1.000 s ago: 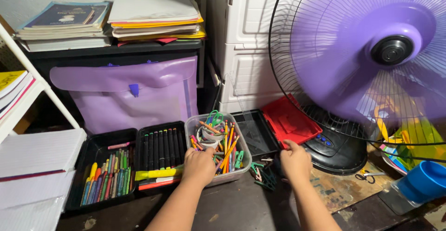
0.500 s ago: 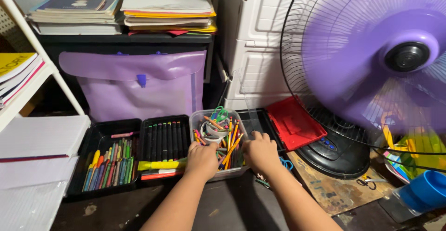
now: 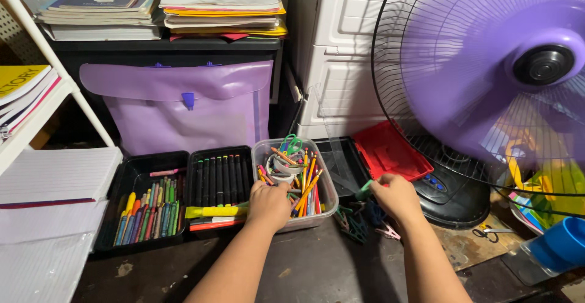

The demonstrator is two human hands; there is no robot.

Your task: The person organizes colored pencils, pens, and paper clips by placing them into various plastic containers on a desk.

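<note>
My left hand (image 3: 268,204) grips the front rim of a clear plastic container (image 3: 327,188) filled with pencils, pens, scissors and tape rolls. To the right of the container, my right hand (image 3: 396,196) pinches a small green clip (image 3: 364,189) at its fingertips. It is just above a loose pile of dark and coloured clips (image 3: 354,222) on the dark tabletop. A yellow highlighter (image 3: 213,211) lies next to my left hand, across the marker tray.
A black tray of crayons (image 3: 124,178) and a black tray of markers (image 3: 216,178) stand left of the container. Behind it are an open black case (image 3: 344,160) with a red lid (image 3: 387,152) and a purple folder bag (image 3: 183,108). A running purple fan (image 3: 487,65) fills the right, with a blue cup (image 3: 563,245) below it.
My right hand has left the container's right side, moved right to the clip pile, and now holds a green clip. My left hand stays on the container.
</note>
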